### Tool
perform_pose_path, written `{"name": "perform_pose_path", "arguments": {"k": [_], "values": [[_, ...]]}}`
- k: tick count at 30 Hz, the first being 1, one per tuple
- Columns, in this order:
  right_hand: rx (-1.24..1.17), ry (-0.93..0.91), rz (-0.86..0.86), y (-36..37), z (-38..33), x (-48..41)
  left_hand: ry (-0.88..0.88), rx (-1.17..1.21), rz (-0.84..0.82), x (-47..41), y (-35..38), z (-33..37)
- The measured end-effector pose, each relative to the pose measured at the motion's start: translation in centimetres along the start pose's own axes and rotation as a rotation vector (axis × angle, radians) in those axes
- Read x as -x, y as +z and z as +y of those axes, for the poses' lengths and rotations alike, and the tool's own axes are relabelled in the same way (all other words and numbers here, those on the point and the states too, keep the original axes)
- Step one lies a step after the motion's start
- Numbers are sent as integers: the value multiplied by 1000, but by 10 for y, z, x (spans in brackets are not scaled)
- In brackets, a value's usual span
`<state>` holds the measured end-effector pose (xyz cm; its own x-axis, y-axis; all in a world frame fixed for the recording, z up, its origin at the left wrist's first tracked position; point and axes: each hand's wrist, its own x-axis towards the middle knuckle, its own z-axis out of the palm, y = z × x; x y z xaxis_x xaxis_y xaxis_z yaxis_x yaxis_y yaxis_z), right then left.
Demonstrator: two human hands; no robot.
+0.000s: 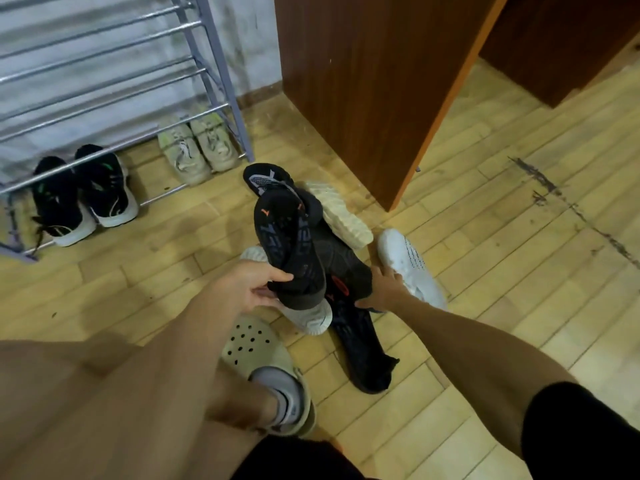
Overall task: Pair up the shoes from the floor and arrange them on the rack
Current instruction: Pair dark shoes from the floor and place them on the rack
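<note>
A heap of shoes lies on the wooden floor in the middle. My left hand (251, 289) grips the heel of a black knit shoe with orange marks (289, 244), lifted toe-up above the heap. My right hand (382, 287) rests on a second black shoe with orange marks (349, 271) in the heap, fingers spread; whether it grips is unclear. A white sneaker (412, 268) lies just right of that hand. A cream sole (341, 213) faces up behind. A dark shoe (363, 351) lies nearest me. The metal rack (114, 60) stands at the left.
On the rack's lowest level sit a black pair with white soles (86, 195) and a pale green-grey pair (201, 147). A brown wooden cabinet (374, 81) stands behind the heap. My foot in a cream clog (263, 362) is beside the heap.
</note>
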<state>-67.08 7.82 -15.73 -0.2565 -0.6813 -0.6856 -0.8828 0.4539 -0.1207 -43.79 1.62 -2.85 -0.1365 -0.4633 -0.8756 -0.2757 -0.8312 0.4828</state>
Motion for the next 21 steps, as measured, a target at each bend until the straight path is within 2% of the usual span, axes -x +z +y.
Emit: {"name": "perform_pose_path", "arguments": {"k": [2,7,9,14,16,19,21], "values": [[89,1,14,9,-5,-1,10,-30,20,-1,-9,-1],[199,-78,276,26,-17,7,22,-40,51,-2,-23,-1],[163,-78,334,36,-17,14,17,-45,69,-3,-25,-3],[-127,-14,400,63,0,37,11,-126,72,-5,-20,-9],[-186,34,298,76,12,46,0,-162,65,-4,-15,-13],[-276,181,-55,91,29,57,-14,-208,51,-3,-8,-21],[-410,230,-216,96,35,63,-14,-232,43,1,-4,-25]]}}
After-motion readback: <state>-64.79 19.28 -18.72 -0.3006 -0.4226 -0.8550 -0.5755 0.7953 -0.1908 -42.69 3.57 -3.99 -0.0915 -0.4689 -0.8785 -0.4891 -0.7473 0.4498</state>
